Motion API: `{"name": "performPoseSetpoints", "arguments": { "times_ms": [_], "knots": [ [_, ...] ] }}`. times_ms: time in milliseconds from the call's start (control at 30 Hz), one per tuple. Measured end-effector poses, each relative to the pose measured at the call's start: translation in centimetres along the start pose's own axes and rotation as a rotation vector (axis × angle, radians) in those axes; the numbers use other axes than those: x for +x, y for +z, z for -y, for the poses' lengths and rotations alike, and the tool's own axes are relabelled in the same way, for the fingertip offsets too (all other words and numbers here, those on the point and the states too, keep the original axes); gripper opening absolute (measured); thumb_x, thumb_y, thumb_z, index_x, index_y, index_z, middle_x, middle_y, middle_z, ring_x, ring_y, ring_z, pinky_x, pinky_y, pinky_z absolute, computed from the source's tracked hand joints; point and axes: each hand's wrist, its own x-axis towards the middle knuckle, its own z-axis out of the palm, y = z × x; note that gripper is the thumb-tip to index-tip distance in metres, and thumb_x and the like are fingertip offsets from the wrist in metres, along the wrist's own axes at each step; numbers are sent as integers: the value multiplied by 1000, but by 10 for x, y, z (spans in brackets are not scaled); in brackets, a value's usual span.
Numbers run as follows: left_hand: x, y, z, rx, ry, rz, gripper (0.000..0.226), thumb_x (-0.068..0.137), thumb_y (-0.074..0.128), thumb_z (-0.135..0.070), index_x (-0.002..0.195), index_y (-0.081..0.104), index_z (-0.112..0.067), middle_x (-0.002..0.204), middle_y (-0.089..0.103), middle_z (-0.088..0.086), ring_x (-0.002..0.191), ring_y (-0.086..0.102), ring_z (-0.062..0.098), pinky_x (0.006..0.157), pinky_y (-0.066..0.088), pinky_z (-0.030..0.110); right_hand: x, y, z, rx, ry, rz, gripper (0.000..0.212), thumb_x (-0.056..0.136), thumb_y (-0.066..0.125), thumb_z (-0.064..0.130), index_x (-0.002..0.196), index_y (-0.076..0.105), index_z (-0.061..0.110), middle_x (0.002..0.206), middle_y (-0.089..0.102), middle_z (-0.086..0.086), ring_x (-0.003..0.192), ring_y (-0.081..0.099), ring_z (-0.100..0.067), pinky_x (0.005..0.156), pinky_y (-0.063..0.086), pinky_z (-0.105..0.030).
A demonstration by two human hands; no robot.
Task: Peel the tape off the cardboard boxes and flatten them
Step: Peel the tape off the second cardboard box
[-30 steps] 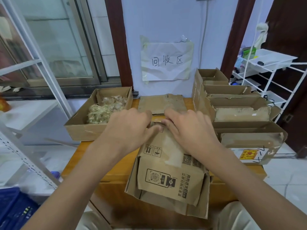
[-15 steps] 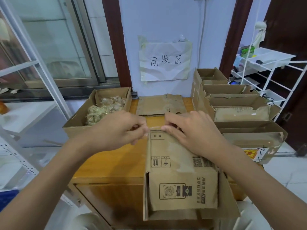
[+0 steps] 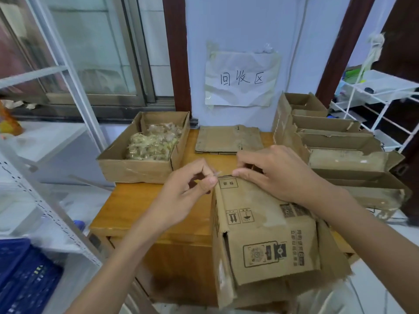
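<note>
A worn brown cardboard box (image 3: 265, 234) with black printed symbols leans over the near edge of the wooden table (image 3: 140, 207), its flaps hanging open toward me. My right hand (image 3: 276, 171) presses down on the box's far top edge. My left hand (image 3: 192, 189) pinches a thin clear strip of tape (image 3: 217, 173) at the box's far left corner, between thumb and forefinger. The strip runs toward my right fingertips.
An open box (image 3: 140, 168) holding crumpled tape sits at the back left. A flattened carton (image 3: 229, 139) lies against the wall under a paper sign (image 3: 241, 79). Several open boxes (image 3: 335, 141) are stacked on the right. White racks stand on both sides, a blue crate (image 3: 25, 277) lower left.
The box has shifted right and turned more upright. My left hand drew away to the left, pulling the tape strip off the box's top edge. The view rose slightly.
</note>
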Motion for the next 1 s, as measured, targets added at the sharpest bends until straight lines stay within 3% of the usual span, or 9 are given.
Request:
{"name": "performPoseSetpoints", "arguments": {
  "times_ms": [67,200,367,500,567,700,833,1000],
  "knots": [
    [3,-11,-1,25,-12,66,31,103,58,-36,91,62,-7,99,67,7,93,63,32,81,52,58,2,-2,-6,13,-2,45,40,99,40,68,88,58,33,61,56,15,54,49,-1,56,46,-32],
    [10,-26,-1,23,-93,133,24,103,60,-31,94,68,-10,106,73,2,101,67,27,86,56,54,7,-1,-15,-21,-61,88,44,105,35,66,86,57,32,67,59,12,58,51,-8,57,48,-37],
    [-3,-5,7,-119,-183,-96,29,88,80,-39,94,71,-12,101,76,-3,100,72,16,86,60,45,12,0,-25,31,-74,55,43,109,40,57,90,66,28,68,61,15,58,55,-3,57,46,-33],
    [-10,16,12,-144,-181,-277,11,85,84,-18,87,74,-17,92,77,-5,94,73,13,78,58,31,11,1,-22,65,-79,41,34,107,50,50,86,66,29,68,59,18,61,55,2,56,38,-23],
    [-13,20,12,-118,-165,-312,7,90,80,-14,86,75,-17,91,76,-5,92,72,13,76,59,33,11,1,-20,64,-73,42,34,106,51,50,86,67,29,68,60,18,62,56,1,58,38,-23],
    [-17,8,11,4,-147,-191,9,98,72,-19,89,71,-20,92,73,-12,93,70,13,85,57,33,11,1,-20,82,-70,64,35,105,53,51,87,71,28,68,63,16,62,59,-1,57,44,-29],
    [-14,-19,12,133,-68,-38,9,102,64,-20,94,64,-18,97,71,-9,100,70,14,98,53,30,12,2,-17,100,-81,83,34,106,53,51,85,71,31,65,62,16,59,59,-3,57,39,-25],
    [-13,-12,15,-48,-131,-44,16,98,68,-28,100,67,-12,110,74,-5,115,67,15,94,54,31,10,1,-15,127,-50,71,35,106,53,53,82,67,31,60,56,13,55,57,-9,52,41,-31]
  ]
}}
